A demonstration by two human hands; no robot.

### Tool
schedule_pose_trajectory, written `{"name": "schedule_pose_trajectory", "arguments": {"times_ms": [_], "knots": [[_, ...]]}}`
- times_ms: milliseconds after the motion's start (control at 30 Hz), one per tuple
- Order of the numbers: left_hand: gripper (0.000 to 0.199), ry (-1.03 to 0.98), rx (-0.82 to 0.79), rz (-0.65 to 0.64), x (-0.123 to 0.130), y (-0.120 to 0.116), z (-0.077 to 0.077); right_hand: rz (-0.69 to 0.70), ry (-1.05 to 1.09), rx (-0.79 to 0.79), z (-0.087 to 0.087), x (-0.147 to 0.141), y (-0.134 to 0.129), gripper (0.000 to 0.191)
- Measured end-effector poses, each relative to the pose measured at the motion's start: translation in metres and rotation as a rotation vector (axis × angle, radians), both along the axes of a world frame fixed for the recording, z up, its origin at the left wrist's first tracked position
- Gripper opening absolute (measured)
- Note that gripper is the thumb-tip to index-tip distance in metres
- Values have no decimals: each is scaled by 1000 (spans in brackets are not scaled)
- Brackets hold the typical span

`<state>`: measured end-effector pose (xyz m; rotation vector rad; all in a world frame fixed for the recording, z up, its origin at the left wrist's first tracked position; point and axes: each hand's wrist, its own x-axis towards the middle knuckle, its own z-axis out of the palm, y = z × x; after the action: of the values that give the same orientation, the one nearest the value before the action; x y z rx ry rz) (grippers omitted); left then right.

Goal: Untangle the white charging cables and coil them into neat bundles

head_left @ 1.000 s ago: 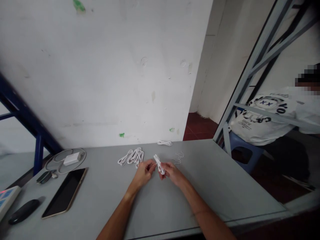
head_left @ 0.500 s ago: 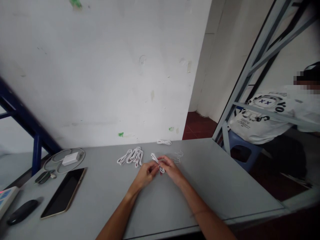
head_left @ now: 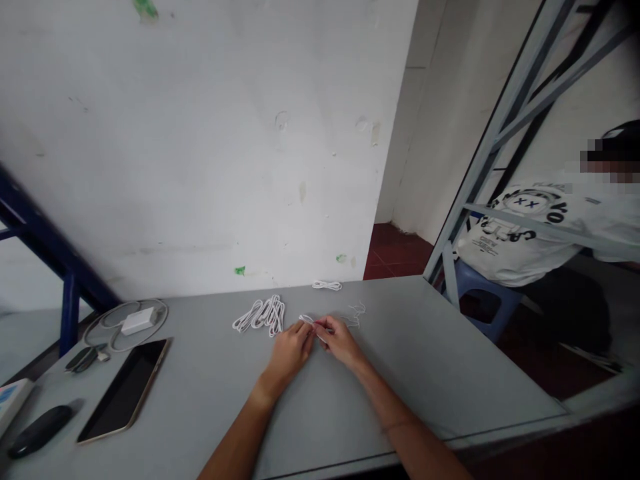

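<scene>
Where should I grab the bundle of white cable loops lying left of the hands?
Take the white cable bundle at its right end, where the loops gather closest, pinching down from above on the near side. The left hand is nearest that end. The loops lie flat and fan out leftward, so strands there would probably slip apart.

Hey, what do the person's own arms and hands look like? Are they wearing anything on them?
Both arms are bare, with no sleeves in view, and neither the left hand nor the right hand wears a glove. A thin dark band circles the right forearm. No rings or markings can be made out.
</scene>
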<state>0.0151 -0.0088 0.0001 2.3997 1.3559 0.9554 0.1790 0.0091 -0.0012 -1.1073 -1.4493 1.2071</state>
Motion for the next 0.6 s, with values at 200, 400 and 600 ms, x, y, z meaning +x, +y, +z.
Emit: {"name": "schedule_pose_trajectory", "arguments": {"times_ms": [200,400,600], "knots": [[23,-229,-234,41,-6,7,2,-11,-272,285,0,6,2,16],[26,-401,-429,74,-23,17,8,92,-331,255,13,18,-1,18],[26,-722,-892,-2,-24,16,9,161,-145,-33,24,30,-3,24]]}}
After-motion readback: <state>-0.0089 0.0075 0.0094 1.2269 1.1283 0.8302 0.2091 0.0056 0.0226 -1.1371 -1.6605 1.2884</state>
